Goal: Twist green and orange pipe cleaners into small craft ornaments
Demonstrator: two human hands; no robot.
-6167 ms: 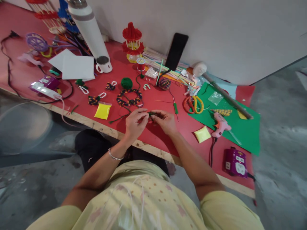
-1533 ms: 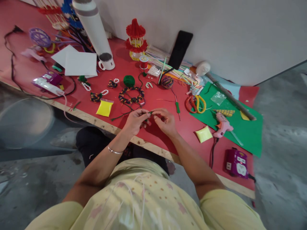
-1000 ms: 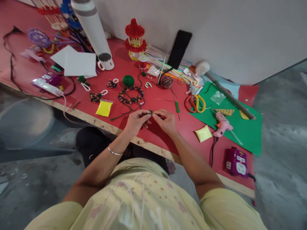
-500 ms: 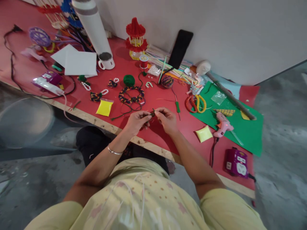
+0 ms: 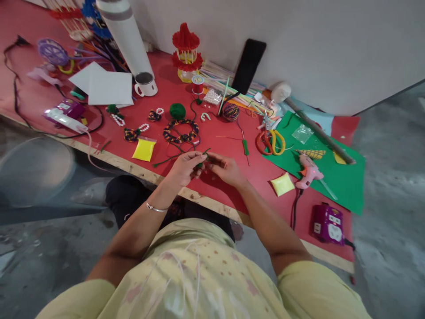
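Above the table's front edge, my left hand (image 5: 186, 167) pinches a small piece of dark green yarn (image 5: 205, 156) between thumb and fingers. My right hand (image 5: 226, 170) touches the same yarn from the right, its fingers closed around the other side. Part of the yarn is hidden by the fingers. Just beyond lies a braided multicolour ring (image 5: 181, 131) with green strands trailing from it. A ball of green yarn (image 5: 177, 111) sits behind the ring. To the right rests a crochet hook with a green handle (image 5: 245, 147), near a multicolour yarn ball (image 5: 230, 112).
Orange-and-yellow scissors (image 5: 275, 141), a pink glue gun (image 5: 309, 172) and a purple power box (image 5: 328, 224) are on the right. Two yellow packets (image 5: 144, 149) flank the hands. A white mug (image 5: 146, 84), phone (image 5: 249, 66) and red spool (image 5: 198, 84) stand at the back.
Both hands have shifted slightly left with the green yarn. My right hand has turned, and its fingers now lie flatter against my left fingertips.
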